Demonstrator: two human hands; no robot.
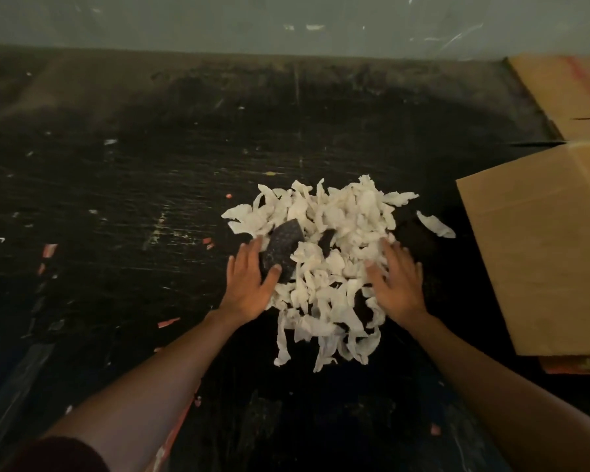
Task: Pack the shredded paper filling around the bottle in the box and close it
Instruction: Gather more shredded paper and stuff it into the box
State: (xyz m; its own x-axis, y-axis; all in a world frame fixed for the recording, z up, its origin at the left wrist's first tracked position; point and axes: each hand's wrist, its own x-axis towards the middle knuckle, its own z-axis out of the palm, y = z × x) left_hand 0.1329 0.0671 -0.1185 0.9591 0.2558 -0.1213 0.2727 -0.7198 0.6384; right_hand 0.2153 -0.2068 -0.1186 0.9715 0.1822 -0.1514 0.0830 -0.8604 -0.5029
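A heap of white shredded paper lies on the dark scratched table. A dark speckled piece sticks out of the heap's left side. My left hand rests flat against the heap's left edge, its thumb touching that dark piece. My right hand lies fingers spread on the heap's right side. Both hands flank the pile. A cardboard box flap shows at the right edge; the box's inside and any bottle are out of view.
A second cardboard sheet lies at the far right. One loose paper strip sits between heap and box. Small paper scraps and red bits dot the table. A grey wall runs along the far edge.
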